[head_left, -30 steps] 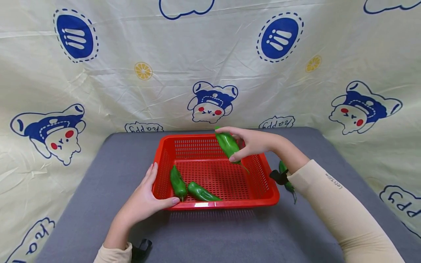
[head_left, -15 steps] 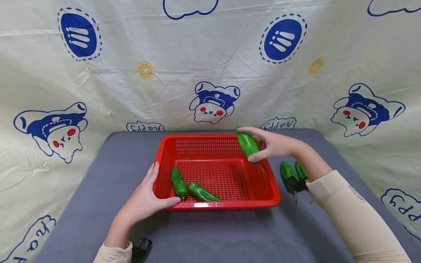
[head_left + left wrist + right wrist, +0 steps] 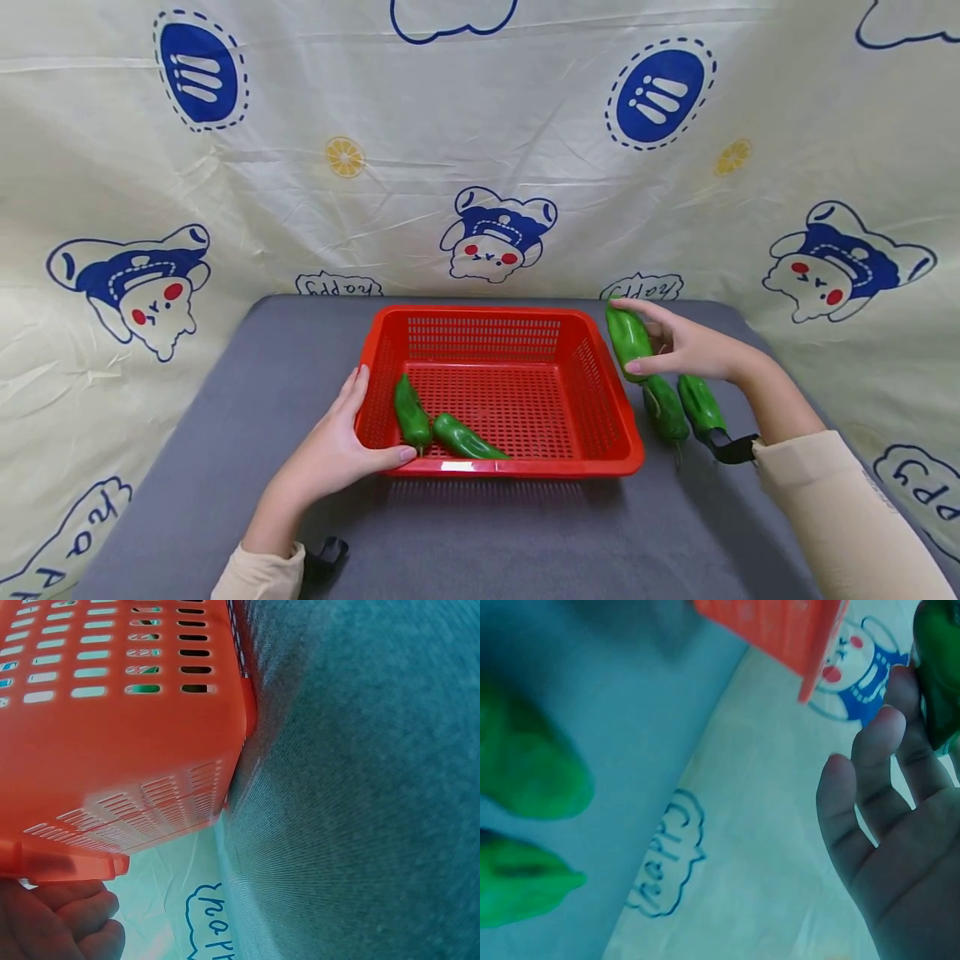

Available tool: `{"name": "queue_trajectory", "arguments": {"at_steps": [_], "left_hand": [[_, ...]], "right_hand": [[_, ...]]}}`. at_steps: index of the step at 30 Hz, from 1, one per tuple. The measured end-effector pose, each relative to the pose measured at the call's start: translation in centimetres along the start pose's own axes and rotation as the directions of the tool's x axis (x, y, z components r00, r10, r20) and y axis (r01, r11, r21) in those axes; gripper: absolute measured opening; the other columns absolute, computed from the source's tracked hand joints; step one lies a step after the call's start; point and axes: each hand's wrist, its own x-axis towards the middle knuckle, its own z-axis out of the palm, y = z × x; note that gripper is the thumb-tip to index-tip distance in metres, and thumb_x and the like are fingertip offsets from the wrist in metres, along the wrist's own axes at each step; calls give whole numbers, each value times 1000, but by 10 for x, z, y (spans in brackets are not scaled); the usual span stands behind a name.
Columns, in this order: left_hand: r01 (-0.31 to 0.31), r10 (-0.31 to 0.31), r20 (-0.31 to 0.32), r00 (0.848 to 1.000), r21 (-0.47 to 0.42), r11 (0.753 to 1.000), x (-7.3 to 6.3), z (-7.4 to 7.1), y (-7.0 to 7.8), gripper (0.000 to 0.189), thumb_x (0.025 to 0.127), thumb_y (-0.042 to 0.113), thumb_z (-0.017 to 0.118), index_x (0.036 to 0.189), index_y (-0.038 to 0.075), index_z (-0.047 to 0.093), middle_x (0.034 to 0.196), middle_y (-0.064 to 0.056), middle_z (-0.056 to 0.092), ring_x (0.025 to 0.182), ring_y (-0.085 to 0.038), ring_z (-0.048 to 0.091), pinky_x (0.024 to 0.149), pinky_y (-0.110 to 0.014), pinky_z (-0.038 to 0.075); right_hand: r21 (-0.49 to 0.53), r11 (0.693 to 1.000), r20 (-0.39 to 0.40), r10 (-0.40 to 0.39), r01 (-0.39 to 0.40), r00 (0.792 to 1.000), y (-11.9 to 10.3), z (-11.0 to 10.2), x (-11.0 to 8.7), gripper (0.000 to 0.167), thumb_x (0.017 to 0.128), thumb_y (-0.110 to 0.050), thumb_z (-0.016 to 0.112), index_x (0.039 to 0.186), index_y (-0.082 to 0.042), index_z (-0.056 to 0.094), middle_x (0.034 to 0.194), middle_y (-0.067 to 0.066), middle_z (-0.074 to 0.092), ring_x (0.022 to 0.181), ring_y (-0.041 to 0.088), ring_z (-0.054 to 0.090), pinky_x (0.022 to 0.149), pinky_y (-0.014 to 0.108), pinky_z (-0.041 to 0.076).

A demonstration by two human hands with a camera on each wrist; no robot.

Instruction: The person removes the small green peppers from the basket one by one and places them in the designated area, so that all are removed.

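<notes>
A green pepper is pinched between the thumb and fingers of my right hand, just outside the right rim of a red plastic basket. In the right wrist view the held pepper is cut off at the top right. My left hand grips the basket's near left corner, thumb over the front rim and fingers along the left side. Inside the basket lie a pepper and a second pepper. Two more, a pepper and a pepper, lie right of the basket.
Everything stands on a grey cloth-covered table. A pale printed curtain rises behind it and at both sides. A black wrist strap on my right arm overlaps the rightmost pepper.
My right hand has carried the pepper rightward, from over the basket to beyond its right rim. The two peppers on the table have come into fuller view. My left hand has stayed at the corner.
</notes>
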Motion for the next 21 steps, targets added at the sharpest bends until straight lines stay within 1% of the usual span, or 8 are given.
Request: {"name": "queue_trajectory", "arguments": {"at_steps": [3, 6, 10, 13, 16, 18, 20, 21], "left_hand": [[-1, 1, 1, 1000, -5, 1000, 1, 0, -1, 126, 68, 61, 81, 161, 24, 5, 168, -4, 4, 149, -36, 23, 98, -54, 52], [-3, 3, 1, 1000, -10, 1000, 1, 0, -2, 126, 68, 60, 82, 161, 24, 5, 168, -3, 4, 148, -37, 24, 96, -53, 54], [-18, 18, -10, 1000, -5, 1000, 3, 1, -2, 125, 70, 57, 82, 161, 22, 5, 169, -3, 3, 150, -36, 22, 104, -56, 47], [-29, 29, -18, 999, 1, 1000, 4, 1, -2, 124, 71, 55, 83, 161, 20, 6, 169, -2, 2, 151, -35, 19, 110, -58, 41], [-29, 29, -19, 999, 1, 1000, 4, 1, -2, 125, 70, 57, 82, 161, 20, 6, 169, -2, 2, 151, -35, 19, 110, -58, 41], [-27, 27, -16, 1000, 1, 1000, 4, 1, -2, 126, 69, 59, 82, 161, 20, 6, 169, -2, 2, 151, -35, 19, 109, -58, 41], [-24, 24, -15, 1000, 2, 1000, 4, 1, -3, 126, 69, 61, 81, 161, 21, 5, 169, -2, 2, 151, -35, 19, 109, -58, 42], [-25, 25, -15, 1000, 2, 1000, 4, 1, -3, 126, 69, 60, 81, 161, 21, 5, 169, -2, 2, 151, -35, 19, 108, -58, 42]], "right_hand": [[-8, 999, -17, 31, -31, 999, 13, -2, -5, 92, 87, -26, 77, 158, -28, 16, 98, 15, 61, 84, 27, 61, 70, 36, 55], [16, 997, 2, 75, -75, 997, 27, -3, -6, 92, 89, -27, 75, 158, -28, 14, 108, 17, 59, 93, 27, 61, 76, 39, 55], [54, 994, 50, 96, -98, 994, 42, 1, -7, 92, 91, -25, 73, 159, -23, 11, 114, 20, 57, 97, 27, 61, 82, 44, 54], [51, 994, 74, 89, -93, 993, 50, 6, -5, 92, 91, -25, 73, 159, -20, 11, 111, 18, 59, 94, 26, 62, 82, 44, 54], [31, 994, 86, 98, -101, 992, 56, 12, -3, 92, 90, -27, 73, 159, -19, 12, 108, 16, 62, 91, 24, 63, 81, 41, 54], [12, 995, 89, 101, -103, 991, 58, 15, -2, 93, 89, -28, 75, 159, -19, 13, 115, 17, 61, 94, 26, 63, 82, 41, 53], [-12, 994, 90, 111, -110, 990, 60, 19, -1, 94, 88, -30, 76, 158, -18, 15, 131, 21, 53, 107, 33, 59, 86, 45, 52], [-26, 994, 93, 113, -111, 989, 60, 21, -1, 94, 87, -30, 76, 158, -17, 15, 137, 22, 49, 112, 35, 57, 87, 47, 52]]}}
